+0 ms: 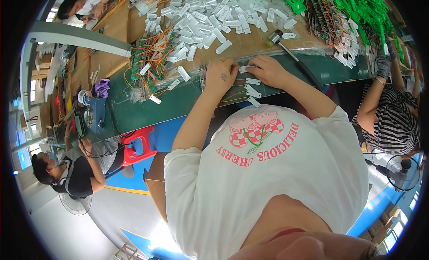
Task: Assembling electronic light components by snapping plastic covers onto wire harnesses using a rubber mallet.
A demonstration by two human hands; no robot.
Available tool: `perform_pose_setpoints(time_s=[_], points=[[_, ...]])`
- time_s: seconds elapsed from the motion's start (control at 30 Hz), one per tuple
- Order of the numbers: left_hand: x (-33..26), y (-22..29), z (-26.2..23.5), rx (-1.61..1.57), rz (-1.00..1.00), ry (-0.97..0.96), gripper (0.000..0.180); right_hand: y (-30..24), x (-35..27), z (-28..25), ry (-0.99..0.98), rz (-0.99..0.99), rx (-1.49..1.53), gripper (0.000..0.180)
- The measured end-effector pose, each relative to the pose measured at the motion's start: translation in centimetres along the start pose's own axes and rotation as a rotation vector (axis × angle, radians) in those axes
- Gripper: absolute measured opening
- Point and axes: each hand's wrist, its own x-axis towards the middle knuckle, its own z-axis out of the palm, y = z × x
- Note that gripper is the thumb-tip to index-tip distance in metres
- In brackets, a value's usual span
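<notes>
Close together, left hand (222, 75) and right hand (269, 71) curl inward.

Blue-and-grey floor (172, 131), red plastic stool (145, 139), bright windows (391, 240).

The heaped casings (214, 18) are smooth white plastic with a faint sheen, while the green parts (364, 12) look like bright, glossy moulded plastic. The small white plates (253, 81) are smooth and flat. Under the heap lies matt brown cardboard (248, 46), and the table (161, 100) has a smooth dark-green top. The hammer's head (275, 36) is shiny metal, its handle (307, 73) matt black. The stool (144, 144) is glossy red plastic; the purple bundle (102, 87), small in view, is probably cloth.
</notes>
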Motion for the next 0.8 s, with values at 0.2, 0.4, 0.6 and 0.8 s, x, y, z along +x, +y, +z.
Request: perform_pose_setpoints(time_s=[0.2,0.4,0.6,0.8], points=[[-1.9,-1.0,0.4,-0.132,0.118,0.023,0.025,-0.8,-0.3,0.2,0.003,0.051,0.006,0.028],[-3.4,-1.0,1.8,-0.185,0.189,0.082,0.033,-1.9,-0.5,0.3,0.054,0.053,0.019,0.027],[-2.5,-1.4,2.4,-0.182,0.222,0.059,0.034,-0.5,-0.5,0.4,0.056,0.063,0.039,0.024],[-2.0,-2.4,1.7,-0.151,0.245,0.084,0.042,0.2,0.9,0.2,0.103,-0.019,-0.015,0.02]])
